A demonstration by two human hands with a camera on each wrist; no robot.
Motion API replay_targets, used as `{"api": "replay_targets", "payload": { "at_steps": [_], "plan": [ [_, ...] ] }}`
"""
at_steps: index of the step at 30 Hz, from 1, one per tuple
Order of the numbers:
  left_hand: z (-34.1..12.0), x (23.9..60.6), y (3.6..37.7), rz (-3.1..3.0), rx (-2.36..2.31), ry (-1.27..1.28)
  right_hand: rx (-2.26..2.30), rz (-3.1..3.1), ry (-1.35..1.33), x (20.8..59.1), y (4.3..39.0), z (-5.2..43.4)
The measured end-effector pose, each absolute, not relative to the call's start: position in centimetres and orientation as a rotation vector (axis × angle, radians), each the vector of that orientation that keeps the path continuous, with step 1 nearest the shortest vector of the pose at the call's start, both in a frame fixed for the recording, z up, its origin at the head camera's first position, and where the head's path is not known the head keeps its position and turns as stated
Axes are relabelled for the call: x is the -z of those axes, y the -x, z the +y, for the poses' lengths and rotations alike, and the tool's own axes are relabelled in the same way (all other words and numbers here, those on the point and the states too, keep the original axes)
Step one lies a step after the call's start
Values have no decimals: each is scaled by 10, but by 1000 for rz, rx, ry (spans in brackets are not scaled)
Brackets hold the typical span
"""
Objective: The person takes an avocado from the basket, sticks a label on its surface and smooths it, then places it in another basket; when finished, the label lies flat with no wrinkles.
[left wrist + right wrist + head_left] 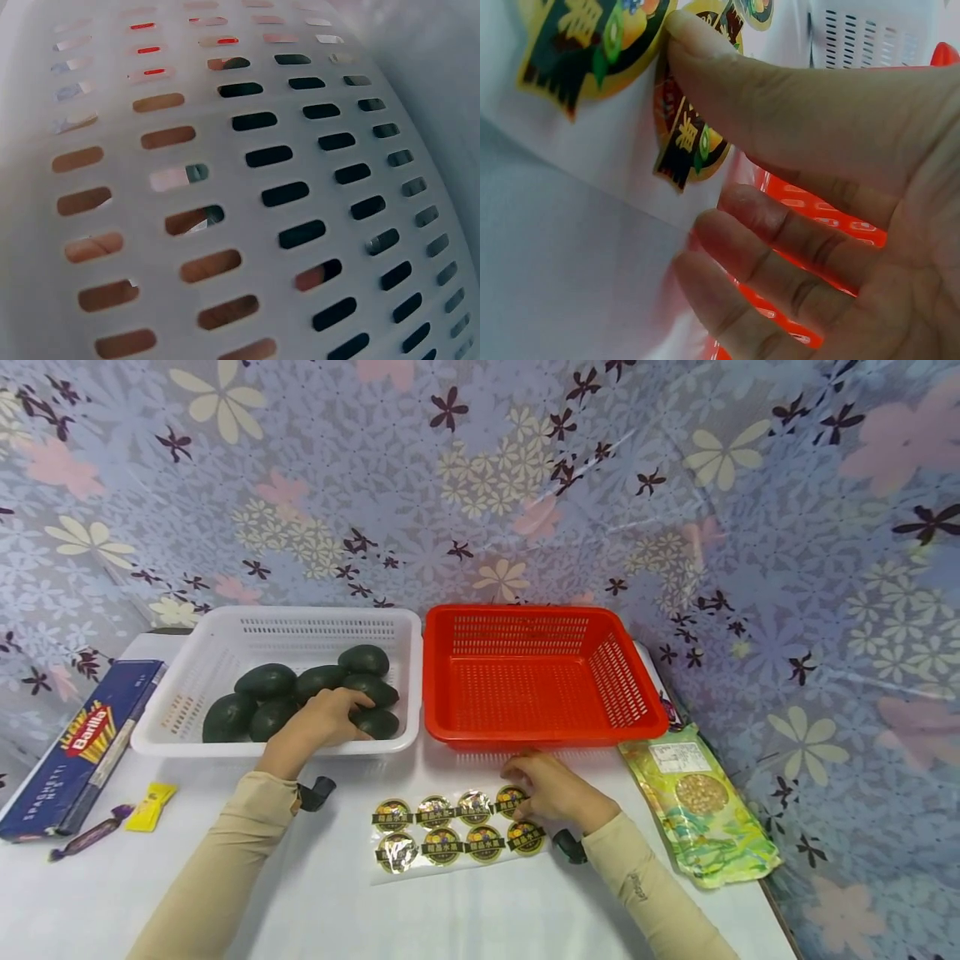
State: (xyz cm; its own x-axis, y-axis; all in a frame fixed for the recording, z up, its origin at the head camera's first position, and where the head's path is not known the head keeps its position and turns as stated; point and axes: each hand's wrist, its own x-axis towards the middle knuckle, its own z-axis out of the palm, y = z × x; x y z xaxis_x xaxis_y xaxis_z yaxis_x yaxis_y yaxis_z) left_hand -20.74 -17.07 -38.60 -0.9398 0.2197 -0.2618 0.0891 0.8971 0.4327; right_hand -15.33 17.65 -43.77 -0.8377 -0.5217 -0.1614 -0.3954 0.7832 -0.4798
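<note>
My left hand [324,720] reaches over the near rim of the white basket [225,749] and grips a dark green avocado [379,724] at the right end, thumb on the near side. Several more avocados [267,682] lie around it. Through the basket's slots, the left wrist view shows skin beside dark green. My right hand [557,790] is at the upper right corner of a sheet of round stickers [442,845]. In the right wrist view its thumb [705,41] presses on a sticker at the sheet's edge; the index finger is mostly hidden behind the thumb.
A red basket [517,741] stands right of the white one, nothing in it. On the left lie a blue spaghetti box [82,752], a yellow-wrapped candy [151,807] and a purple-wrapped one [92,837]. A yellow-green bag [701,802] lies at the right table edge, before a flowered curtain [480,485].
</note>
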Motion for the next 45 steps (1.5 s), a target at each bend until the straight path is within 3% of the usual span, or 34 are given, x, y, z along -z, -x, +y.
{"api": "replay_targets", "payload": {
  "at_steps": [45],
  "plan": [
    [-168, 385, 210, 2695, -592, -245, 607, 2712, 726, 441, 153, 177]
  ]
}}
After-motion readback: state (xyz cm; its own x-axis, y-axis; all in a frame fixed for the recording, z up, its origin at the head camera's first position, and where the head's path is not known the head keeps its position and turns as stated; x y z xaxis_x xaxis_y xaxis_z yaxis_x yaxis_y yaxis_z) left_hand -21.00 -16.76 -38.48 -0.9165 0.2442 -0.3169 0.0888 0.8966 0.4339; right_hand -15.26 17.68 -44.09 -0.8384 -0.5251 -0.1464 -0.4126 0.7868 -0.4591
